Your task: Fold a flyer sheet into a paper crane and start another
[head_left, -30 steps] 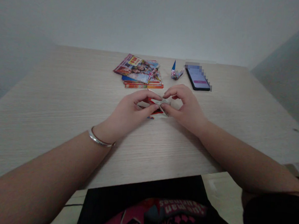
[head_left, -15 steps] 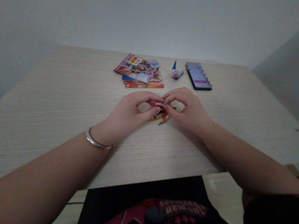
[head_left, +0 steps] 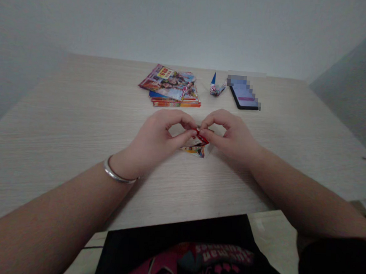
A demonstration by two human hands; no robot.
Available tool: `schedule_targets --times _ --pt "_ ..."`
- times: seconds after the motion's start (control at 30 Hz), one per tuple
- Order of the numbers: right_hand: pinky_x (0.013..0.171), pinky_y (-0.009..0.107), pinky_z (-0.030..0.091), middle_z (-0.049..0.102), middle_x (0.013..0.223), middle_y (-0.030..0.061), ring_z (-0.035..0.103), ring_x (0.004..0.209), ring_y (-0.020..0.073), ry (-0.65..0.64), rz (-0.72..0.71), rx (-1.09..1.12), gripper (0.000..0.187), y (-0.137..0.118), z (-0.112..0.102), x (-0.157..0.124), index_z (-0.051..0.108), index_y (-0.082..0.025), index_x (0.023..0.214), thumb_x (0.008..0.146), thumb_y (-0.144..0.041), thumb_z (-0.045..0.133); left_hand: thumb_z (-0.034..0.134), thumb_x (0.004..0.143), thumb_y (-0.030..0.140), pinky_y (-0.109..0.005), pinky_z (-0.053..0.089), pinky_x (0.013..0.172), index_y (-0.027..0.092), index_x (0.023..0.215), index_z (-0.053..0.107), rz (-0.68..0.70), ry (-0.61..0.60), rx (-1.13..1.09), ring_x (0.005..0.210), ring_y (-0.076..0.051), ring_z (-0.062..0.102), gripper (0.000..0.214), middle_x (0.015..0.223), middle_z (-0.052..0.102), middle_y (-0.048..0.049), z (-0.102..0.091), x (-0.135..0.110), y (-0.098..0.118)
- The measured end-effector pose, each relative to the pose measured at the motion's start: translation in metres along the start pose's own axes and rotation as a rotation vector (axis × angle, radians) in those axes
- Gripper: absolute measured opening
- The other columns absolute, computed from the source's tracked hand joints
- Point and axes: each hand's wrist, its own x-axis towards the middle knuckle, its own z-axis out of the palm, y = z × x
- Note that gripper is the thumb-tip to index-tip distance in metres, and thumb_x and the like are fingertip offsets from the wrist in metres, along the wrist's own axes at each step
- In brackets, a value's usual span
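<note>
Between my hands, just above the table, is a small piece of folded printed paper [head_left: 197, 149] with red, white and yellow parts. My left hand [head_left: 166, 131] pinches its upper edge between thumb and fingertips. From the other side my right hand [head_left: 230, 134] pinches the same paper, its thumb close to the left thumb. The fingers cover part of the folds, so the paper's full shape is hidden. A silver bangle [head_left: 119, 176] circles my left wrist.
Beyond my left hand lies a stack of colourful printed leaflets [head_left: 171, 85]. A folded paper crane [head_left: 216, 89] with a blue tip stands right of it. A phone [head_left: 245, 95] with a lit screen lies farther right, near the wall [head_left: 192, 23] behind the table [head_left: 77, 116].
My fingertips have drawn slightly apart at the top of the paper. More of its red edge and white side shows, and its lower corner has shifted a little to the right.
</note>
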Motion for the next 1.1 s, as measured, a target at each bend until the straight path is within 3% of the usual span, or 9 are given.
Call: schedule_targets --times 0.2,0.53,0.83,0.97,1.1 --pt "0.082 0.038 0.05 0.075 0.084 0.0032 0.067 0.085 0.0206 -0.03 0.109 0.055 0.011 -0.0037 0.0008 0.0001 0.071 -0.022 0.081 0.086 -0.031 0.069 0.071 0.089 0.024 -0.029 0.055 0.082 0.022 0.084 0.072 -0.059 0.044 0.012 0.081 -0.015 0.069 0.006 0.085 0.076 0.0008 0.0006 -0.0005 0.006" --pt "0.082 0.035 0.057 0.077 0.085 0.0034 0.071 0.084 0.0187 -0.047 0.113 0.136 0.009 -0.0039 0.0036 -0.0002 0.072 -0.021 0.081 0.087 -0.026 0.068 0.073 0.088 0.024 -0.027 0.058 0.079 0.021 0.096 0.079 -0.25 0.038 -0.131 0.081 -0.016 0.072 0.011 0.088 0.079 -0.0013 0.0054 0.0021 0.0021" --pt "0.079 0.035 0.054 0.075 0.077 0.001 0.069 0.075 0.0165 -0.02 0.132 0.145 0.008 -0.0066 0.0054 0.0002 0.069 -0.021 0.08 0.084 -0.029 0.069 0.076 0.084 0.025 -0.029 0.06 0.082 0.024 0.086 0.081 -0.262 0.087 -0.15 0.082 -0.016 0.074 0.006 0.087 0.081 0.0007 0.0054 0.0 0.0075" --pt "0.076 0.033 0.051 0.074 0.075 -0.0004 0.066 0.073 0.0154 0.009 0.093 0.085 0.007 -0.0081 0.0056 0.0 0.068 -0.022 0.079 0.083 -0.028 0.069 0.075 0.084 0.026 -0.03 0.059 0.083 0.023 0.086 0.079 -0.239 0.103 -0.183 0.083 -0.016 0.074 0.006 0.087 0.081 0.0003 0.0076 -0.001 0.0048" --pt "0.075 0.033 0.049 0.073 0.074 -0.0008 0.064 0.072 0.0153 0.07 -0.047 -0.021 0.006 -0.0073 0.0054 -0.0005 0.068 -0.022 0.078 0.084 -0.024 0.068 0.074 0.083 0.023 -0.029 0.059 0.084 0.021 0.093 0.078 -0.222 0.102 -0.256 0.085 -0.016 0.073 0.011 0.089 0.08 -0.0013 0.0096 -0.0004 -0.0001"
